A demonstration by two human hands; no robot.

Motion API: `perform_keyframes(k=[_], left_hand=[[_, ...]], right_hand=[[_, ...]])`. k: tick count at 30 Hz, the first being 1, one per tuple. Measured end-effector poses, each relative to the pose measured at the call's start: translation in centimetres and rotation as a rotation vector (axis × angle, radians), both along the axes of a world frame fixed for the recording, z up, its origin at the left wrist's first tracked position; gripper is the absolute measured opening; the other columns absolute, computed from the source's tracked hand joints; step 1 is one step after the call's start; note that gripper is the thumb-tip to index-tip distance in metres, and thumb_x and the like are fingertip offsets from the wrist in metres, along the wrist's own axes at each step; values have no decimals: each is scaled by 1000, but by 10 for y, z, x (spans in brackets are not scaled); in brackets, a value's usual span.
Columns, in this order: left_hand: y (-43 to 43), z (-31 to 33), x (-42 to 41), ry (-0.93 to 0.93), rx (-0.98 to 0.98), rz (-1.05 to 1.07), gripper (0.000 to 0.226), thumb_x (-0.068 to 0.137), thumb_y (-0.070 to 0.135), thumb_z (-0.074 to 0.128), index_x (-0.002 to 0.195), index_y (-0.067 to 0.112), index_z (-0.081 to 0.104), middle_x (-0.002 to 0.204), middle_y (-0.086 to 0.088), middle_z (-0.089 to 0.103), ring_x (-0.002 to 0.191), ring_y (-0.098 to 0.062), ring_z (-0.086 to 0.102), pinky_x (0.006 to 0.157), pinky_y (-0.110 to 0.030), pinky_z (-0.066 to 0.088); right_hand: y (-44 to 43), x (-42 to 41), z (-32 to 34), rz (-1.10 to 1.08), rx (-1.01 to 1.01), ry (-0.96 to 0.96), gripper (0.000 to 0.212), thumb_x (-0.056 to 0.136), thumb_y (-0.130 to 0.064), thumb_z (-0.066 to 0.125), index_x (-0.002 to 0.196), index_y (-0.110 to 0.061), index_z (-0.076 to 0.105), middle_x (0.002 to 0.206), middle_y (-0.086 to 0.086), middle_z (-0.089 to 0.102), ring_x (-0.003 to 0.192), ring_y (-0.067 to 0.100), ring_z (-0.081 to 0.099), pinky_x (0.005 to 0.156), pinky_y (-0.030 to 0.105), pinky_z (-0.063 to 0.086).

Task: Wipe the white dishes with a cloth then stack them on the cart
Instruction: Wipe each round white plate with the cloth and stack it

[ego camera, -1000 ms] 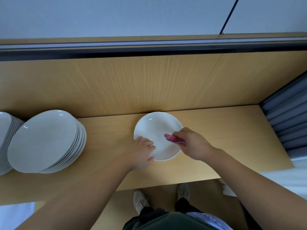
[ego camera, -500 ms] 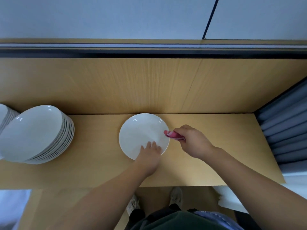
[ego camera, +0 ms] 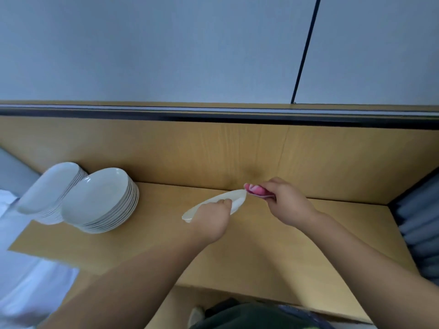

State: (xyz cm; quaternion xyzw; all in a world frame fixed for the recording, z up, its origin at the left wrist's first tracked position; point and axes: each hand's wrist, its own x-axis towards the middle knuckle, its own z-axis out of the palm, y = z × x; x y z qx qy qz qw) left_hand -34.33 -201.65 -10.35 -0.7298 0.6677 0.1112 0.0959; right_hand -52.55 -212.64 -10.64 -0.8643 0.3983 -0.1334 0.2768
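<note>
Lifted from the tan wooden surface (ego camera: 308,245), the round white ceramic plate (ego camera: 234,198) now tilts in the left hand (ego camera: 210,220), fingers (ego camera: 226,201) curled over its rim. The right hand (ego camera: 288,203) pinches a bunched pink cloth (ego camera: 255,191) at its far edge. Wiping seems under way, while stacking onto the white plate piles (ego camera: 99,200) remains.

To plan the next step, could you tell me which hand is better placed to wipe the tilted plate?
Right, I think: the right hand holds the pink cloth beside the plate, which the left hand grips tilted.
</note>
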Motion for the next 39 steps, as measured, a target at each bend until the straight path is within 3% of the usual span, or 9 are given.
perform_keyframes(k=[3,7,11,17,21,23,27,33,39], left_hand=[[-8,15,-4,95,-78,76,14,96,15,43,109,9,43,93,-9,59,81,-29,61,59,-34,37],[-16,26,-13,283,-170,167,15,100,25,40,104,11,46,97,-6,56,81,-24,54,67,-37,42],[-16,26,-8,457,-222,269,19,99,25,41,110,13,50,99,-4,59,86,-20,54,74,-37,46],[-6,23,26,588,-264,443,19,97,20,42,113,13,50,96,-1,57,85,-18,54,70,-34,45],[10,23,56,708,-275,433,36,84,11,51,117,23,51,101,7,56,91,-17,54,77,-35,49],[20,19,69,728,-211,408,54,82,10,62,133,22,49,106,6,46,99,-18,49,80,-27,42],[35,-7,97,694,-31,460,82,74,29,77,144,39,35,127,-1,41,117,-22,45,91,-30,43],[44,-30,117,743,11,494,79,79,26,75,145,39,33,128,-1,43,113,-18,44,82,-18,34],[48,-46,128,762,23,529,80,79,29,76,145,38,33,133,-6,39,123,-23,41,92,-20,34]], right_hand=[[-5,-1,12,3,-8,-31,35,91,-6,50,112,-29,66,100,-4,58,93,19,59,79,40,51],[-12,-7,19,-9,11,-65,39,90,-4,50,112,-33,65,104,-2,59,97,20,59,83,43,52],[-17,-4,24,-7,6,-83,36,90,-7,51,111,-33,65,105,-2,59,98,20,59,85,43,51],[-14,24,27,38,-39,-19,31,91,-7,52,112,-25,66,99,0,57,94,22,57,81,42,50],[-10,63,29,82,-43,-14,26,94,-26,45,108,-23,67,95,-2,56,91,20,58,79,38,51],[-8,86,21,110,-46,14,27,94,-29,44,111,-27,66,98,-5,56,92,18,58,79,37,52],[-7,133,-4,210,-83,154,37,93,-14,48,126,-28,57,120,-7,54,105,19,55,84,36,50],[-3,178,-48,399,-5,288,65,85,-4,45,140,-39,41,141,-18,42,120,13,50,91,34,50],[-5,176,-76,343,85,181,57,93,-1,41,138,-35,49,144,-21,40,124,2,43,90,13,40]])
